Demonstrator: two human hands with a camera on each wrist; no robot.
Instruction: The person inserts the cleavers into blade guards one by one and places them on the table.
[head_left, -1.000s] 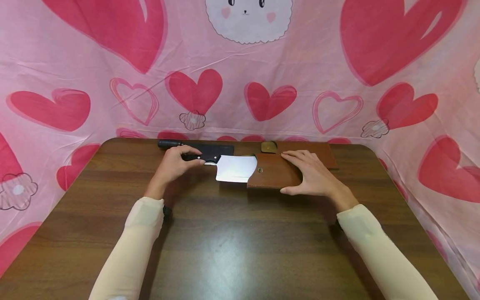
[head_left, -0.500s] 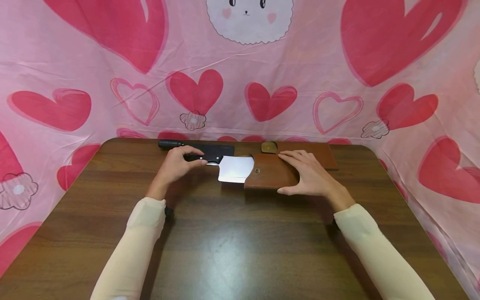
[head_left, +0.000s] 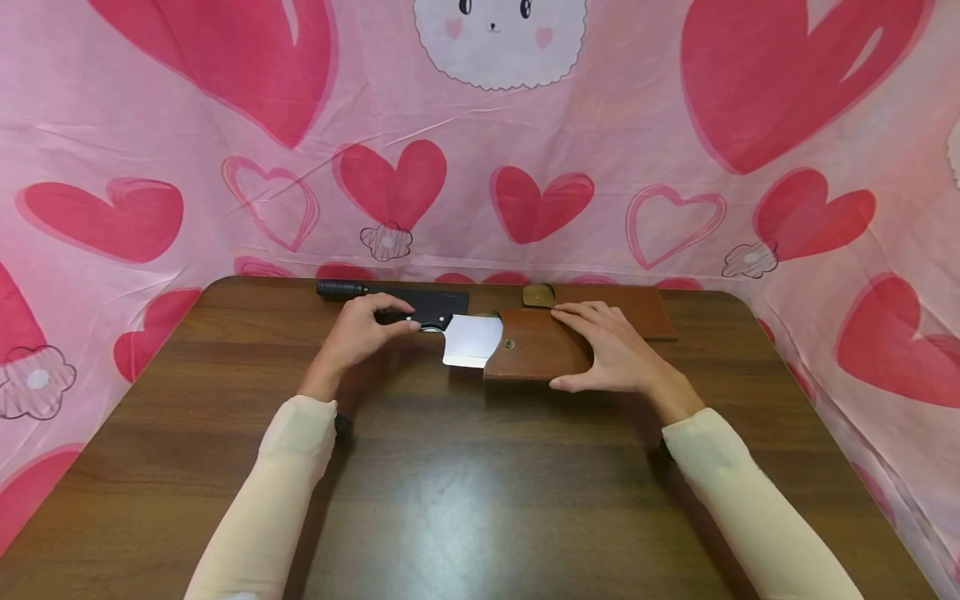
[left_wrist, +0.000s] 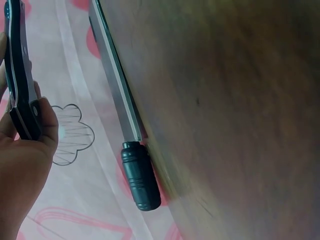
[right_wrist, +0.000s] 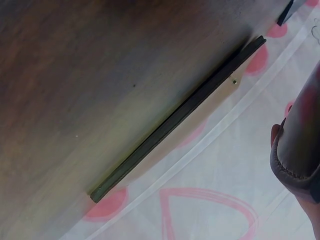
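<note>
In the head view my left hand (head_left: 356, 333) pinches the black riveted handle of a cleaver (head_left: 469, 340), whose shiny broad blade points right. The front part of that blade is hidden inside a brown leather knife sheath (head_left: 536, 350) with a snap stud. My right hand (head_left: 618, 350) grips the sheath's far end, thumb at the near edge and fingers along the far edge. Both things are held above the table. The left wrist view shows the cleaver's handle (left_wrist: 22, 80) between thumb and fingers. At the right wrist view's edge, the stitched sheath (right_wrist: 300, 145) is partly seen.
A second, dark-bladed knife (head_left: 442, 301) with a round black handle lies at the back of the wooden table (head_left: 450, 500), behind my left hand. Another brown sheath (head_left: 630, 310), its snap flap open, lies back right. A pink heart-patterned cloth (head_left: 465, 200) hangs behind.
My left hand has shifted slightly right with the cleaver, and my right hand slightly left with the sheath. Less of the blade shows outside the sheath now.
</note>
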